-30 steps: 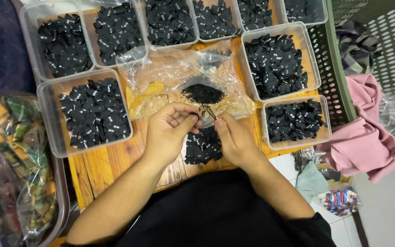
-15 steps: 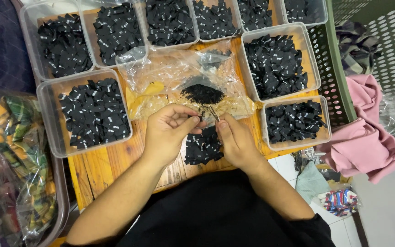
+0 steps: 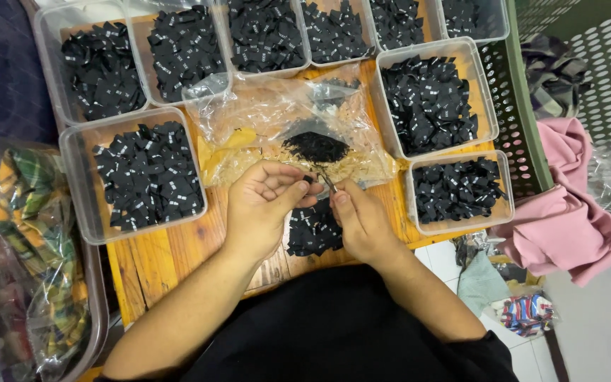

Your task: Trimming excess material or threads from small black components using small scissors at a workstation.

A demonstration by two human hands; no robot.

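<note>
My left hand [image 3: 266, 201] and my right hand [image 3: 363, 221] meet over the wooden table [image 3: 171, 258], fingertips almost touching. My left thumb and fingers pinch a small black label [image 3: 308, 180]. A thin metal tool [image 3: 327, 182] is gripped in my right hand, with its tip at that label. Under both hands lies a loose pile of black labels [image 3: 312, 232]. Just beyond the fingertips a crumpled clear plastic bag [image 3: 263, 117] holds a dark clump of fine black bits [image 3: 316, 147].
Several clear plastic tubs of black labels ring the work spot: one at the left [image 3: 79, 219], two at the right [image 3: 486, 113] [image 3: 507, 212], a row at the back [image 3: 44, 64]. A green perforated crate [image 3: 514, 106], pink cloth [image 3: 567, 226] and bagged plaid fabric [image 3: 30, 269] flank the table.
Both hands stay in the same spot between the bag and the label pile. Only the fingers have shifted slightly around the small label and the tool.
</note>
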